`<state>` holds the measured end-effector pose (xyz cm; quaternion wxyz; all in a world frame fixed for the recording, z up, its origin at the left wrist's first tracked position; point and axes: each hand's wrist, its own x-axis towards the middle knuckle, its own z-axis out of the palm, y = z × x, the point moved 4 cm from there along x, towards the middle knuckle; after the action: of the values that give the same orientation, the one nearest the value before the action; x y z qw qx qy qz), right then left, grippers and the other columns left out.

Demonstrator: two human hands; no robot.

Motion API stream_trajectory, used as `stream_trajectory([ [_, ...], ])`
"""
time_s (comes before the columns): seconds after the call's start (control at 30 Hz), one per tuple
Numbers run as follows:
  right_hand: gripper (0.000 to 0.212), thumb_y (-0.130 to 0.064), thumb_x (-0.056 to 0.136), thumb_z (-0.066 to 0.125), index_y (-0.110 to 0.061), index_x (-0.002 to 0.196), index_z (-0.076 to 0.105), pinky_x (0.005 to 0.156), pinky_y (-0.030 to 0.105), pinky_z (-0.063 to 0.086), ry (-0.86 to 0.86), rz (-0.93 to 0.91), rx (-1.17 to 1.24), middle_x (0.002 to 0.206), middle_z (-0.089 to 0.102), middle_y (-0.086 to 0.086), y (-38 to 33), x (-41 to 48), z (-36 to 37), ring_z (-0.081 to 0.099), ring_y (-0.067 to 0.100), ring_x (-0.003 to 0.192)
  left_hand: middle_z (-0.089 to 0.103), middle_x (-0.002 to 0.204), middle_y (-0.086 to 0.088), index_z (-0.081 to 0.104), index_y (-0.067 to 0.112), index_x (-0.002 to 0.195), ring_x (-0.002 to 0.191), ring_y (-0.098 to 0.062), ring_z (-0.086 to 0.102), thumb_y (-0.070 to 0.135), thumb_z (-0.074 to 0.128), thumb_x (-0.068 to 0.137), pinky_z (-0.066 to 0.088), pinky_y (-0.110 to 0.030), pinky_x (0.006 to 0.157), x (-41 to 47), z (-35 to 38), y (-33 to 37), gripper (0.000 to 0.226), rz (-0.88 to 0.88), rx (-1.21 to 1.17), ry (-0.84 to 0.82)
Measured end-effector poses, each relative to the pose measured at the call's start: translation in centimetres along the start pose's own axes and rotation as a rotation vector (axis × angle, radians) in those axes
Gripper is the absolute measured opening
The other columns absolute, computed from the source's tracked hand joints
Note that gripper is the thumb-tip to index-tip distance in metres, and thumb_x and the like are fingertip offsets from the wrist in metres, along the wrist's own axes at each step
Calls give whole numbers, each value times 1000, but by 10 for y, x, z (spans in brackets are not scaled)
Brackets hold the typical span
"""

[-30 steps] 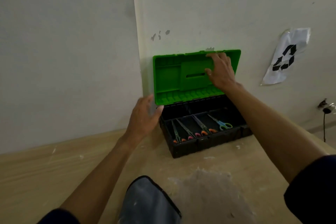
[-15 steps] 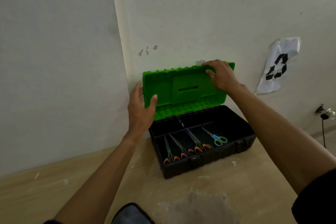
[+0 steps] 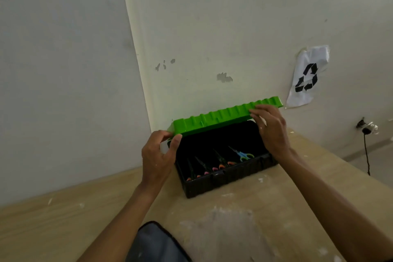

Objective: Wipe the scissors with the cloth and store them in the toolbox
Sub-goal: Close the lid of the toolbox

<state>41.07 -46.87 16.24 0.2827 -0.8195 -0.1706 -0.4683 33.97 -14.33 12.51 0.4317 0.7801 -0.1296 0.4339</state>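
A black toolbox (image 3: pixel 225 181) stands on the wooden table against the wall. Its green lid (image 3: pixel 221 117) is tilted well forward, half lowered over the box. My left hand (image 3: pixel 158 155) grips the lid's left corner. My right hand (image 3: pixel 271 130) holds the lid's right front edge. Several scissors lie side by side inside, one with blue and green handles (image 3: pixel 244 155), the others with orange and pink handles (image 3: pixel 214 168). A grey cloth with a dark border (image 3: pixel 157 242) lies at the table's near edge.
The wooden table (image 3: pixel 63 219) carries white paint smears and a pale patch in front of the box. A paper with a recycling sign (image 3: pixel 308 76) hangs on the wall at the right. A cable and socket (image 3: pixel 365 132) sit further right.
The lid has swung from upright down toward the box. My left hand went from beside the box to the lid's left corner, and my right hand followed the lid's edge down.
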Motion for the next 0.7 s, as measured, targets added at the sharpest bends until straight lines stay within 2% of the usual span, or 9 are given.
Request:
stream_trajectory([
  [0.07,15,-4,88,68,1,100,74,87,33,51,8,-2,-21,102,66,17,6,-26,-5,62,32,98,66,88,4,66,18,92,83,-9,66,51,62,95,56,-30,73,-16,1,2,34,-13,3,-13],
  [0.17,15,-5,86,70,1,99,75,87,28,47,19,2,-45,104,66,17,12,-62,-8,62,31,97,64,86,2,65,15,88,81,-12,66,46,66,94,57,-37,71,-44,3,2,32,-38,7,-40],
  [0.3,15,-7,84,73,-2,98,76,81,39,50,-13,8,-117,98,66,15,18,-97,-6,61,32,91,64,87,-2,68,8,86,84,-17,68,33,72,92,60,-41,73,-68,3,-1,27,-2,32,-133],
  [0.43,16,-8,83,73,-1,98,75,75,42,52,-83,4,-162,93,68,15,25,-124,0,62,33,86,65,91,-7,67,3,83,81,-24,67,38,65,93,56,-38,71,-83,9,0,36,104,253,-266],
  [0.57,21,-10,86,71,0,104,73,79,40,53,-124,23,-157,98,68,14,26,-132,4,61,32,92,63,91,-5,66,5,85,77,-21,65,39,63,95,56,-37,64,-86,9,0,36,110,292,-293],
  [0.7,23,-6,84,73,1,106,73,80,42,54,-163,98,-151,101,68,16,18,-130,0,62,34,94,58,87,1,62,10,84,71,-13,56,43,57,97,50,-28,59,-82,8,2,36,135,325,-340],
])
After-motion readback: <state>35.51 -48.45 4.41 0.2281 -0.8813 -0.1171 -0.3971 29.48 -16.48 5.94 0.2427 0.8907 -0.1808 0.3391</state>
